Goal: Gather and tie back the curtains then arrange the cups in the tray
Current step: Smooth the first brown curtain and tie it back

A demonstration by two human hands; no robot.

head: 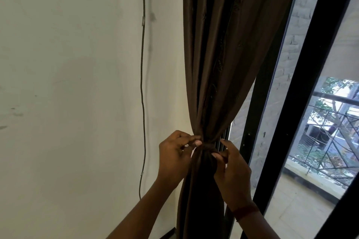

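A person's left hand point(175, 154) and right hand point(232, 177) pinch the cinched waist of a dark brown fabric curtain point(223, 48), fingers curled onto the cloth from either side. The gathered curtain hangs between a pale plastered wall point(68, 83), where a thin dark cable point(142, 83) runs down, and a black-framed glass door point(303, 87).

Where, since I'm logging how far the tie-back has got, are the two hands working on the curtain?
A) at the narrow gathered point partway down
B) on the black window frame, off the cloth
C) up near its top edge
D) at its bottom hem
A: the left hand and the right hand both pinch the brown curtain where its folds draw into a tight waist.
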